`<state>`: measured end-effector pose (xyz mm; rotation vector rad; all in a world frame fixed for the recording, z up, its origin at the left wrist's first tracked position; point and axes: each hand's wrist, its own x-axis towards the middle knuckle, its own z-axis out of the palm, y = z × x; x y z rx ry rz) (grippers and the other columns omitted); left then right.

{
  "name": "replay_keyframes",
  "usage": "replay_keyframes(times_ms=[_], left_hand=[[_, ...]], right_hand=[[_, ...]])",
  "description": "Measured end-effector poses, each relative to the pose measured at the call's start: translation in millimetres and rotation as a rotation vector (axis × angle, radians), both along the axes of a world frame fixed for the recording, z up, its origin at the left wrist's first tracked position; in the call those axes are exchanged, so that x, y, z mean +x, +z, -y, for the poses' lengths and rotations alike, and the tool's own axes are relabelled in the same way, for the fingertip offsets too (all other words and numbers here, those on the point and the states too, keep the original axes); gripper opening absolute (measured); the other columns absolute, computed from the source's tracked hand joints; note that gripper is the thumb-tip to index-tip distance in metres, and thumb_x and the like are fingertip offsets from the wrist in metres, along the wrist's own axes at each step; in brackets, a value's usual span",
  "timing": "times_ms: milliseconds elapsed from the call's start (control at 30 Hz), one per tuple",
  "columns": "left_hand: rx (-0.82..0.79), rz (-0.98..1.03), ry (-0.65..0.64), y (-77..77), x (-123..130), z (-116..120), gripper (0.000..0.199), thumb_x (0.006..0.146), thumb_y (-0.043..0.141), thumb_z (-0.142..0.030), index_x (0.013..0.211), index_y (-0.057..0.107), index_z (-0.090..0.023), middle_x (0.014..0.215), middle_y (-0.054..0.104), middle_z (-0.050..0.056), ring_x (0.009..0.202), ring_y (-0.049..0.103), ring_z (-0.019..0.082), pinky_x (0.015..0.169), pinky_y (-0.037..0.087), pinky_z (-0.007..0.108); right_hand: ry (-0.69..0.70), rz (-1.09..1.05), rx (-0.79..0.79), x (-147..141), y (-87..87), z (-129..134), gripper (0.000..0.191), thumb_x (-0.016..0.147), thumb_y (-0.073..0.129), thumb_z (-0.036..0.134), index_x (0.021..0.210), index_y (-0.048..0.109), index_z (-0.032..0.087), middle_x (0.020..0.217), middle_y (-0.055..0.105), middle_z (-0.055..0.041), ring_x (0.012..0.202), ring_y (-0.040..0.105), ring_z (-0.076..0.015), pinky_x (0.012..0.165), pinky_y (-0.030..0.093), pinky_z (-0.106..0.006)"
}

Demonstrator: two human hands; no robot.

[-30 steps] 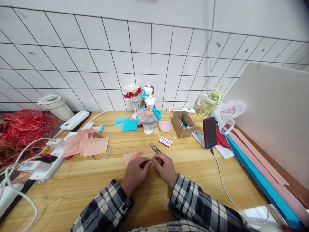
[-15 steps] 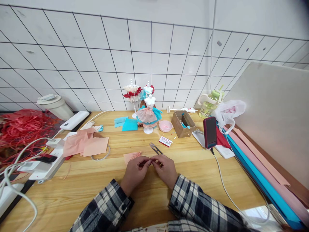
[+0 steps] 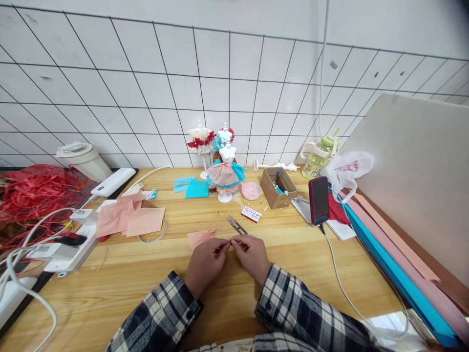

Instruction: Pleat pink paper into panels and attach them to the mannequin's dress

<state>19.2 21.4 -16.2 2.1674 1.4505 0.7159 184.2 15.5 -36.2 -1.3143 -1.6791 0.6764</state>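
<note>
My left hand [image 3: 207, 264] and my right hand [image 3: 252, 256] meet low in the middle of the view, thumbs and forefingers pinched together tip to tip. Whatever lies between the fingertips is too small to make out. Just beyond my left hand, a gathered piece of peach crepe paper [image 3: 201, 237] lies on the wooden table [image 3: 234, 308]. Thread snips [image 3: 236, 225] rest past my right fingers, their blades pointing away to the left. A small red-and-white box [image 3: 251, 213] lies behind the snips.
Small mannequins in paper dresses [image 3: 226, 173] stand near the tiled wall. Around them are blue paper [image 3: 197, 189], a pink bowl [image 3: 251, 191] and a cardboard box [image 3: 273, 195]. Peach sheets [image 3: 145, 221] and a power strip [image 3: 75, 256] lie left; a propped phone [image 3: 319, 201] with its cable stands right.
Both hands stay in the same place. The pinched fingers have shifted only slightly against each other; the things on the table have not moved.
</note>
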Motion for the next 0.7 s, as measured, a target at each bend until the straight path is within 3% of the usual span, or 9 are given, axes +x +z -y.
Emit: replay_keyframes(times_ms=[267, 700], left_hand=[[-0.004, 0.107, 0.071, -2.7, 1.0, -1.0, 0.021, 0.087, 0.053, -0.031, 0.087, 0.073, -0.023, 0.079, 0.075, 0.001, 0.07, 0.067, 0.016, 0.064, 0.049, 0.025], [-0.035, 0.168, 0.153, -0.4, 2.8, -3.5, 0.015, 0.08, 0.057, -0.023, 0.075, 0.071, -0.02, 0.069, 0.072, 0.0, 0.062, 0.064, 0.014, 0.06, 0.048, 0.024]], right_hand=[[0.014, -0.184, -0.111, -4.3, -3.0, -3.0, 0.019, 0.085, 0.059, 0.027, 0.085, 0.076, 0.021, 0.08, 0.073, -0.0044, 0.071, 0.065, -0.0154, 0.063, 0.05, -0.025], [0.013, -0.126, -0.033, -11.5, -2.1, 5.1, 0.021, 0.085, 0.058, 0.024, 0.096, 0.076, 0.02, 0.078, 0.068, -0.0047, 0.062, 0.057, -0.0127, 0.058, 0.047, -0.024]])
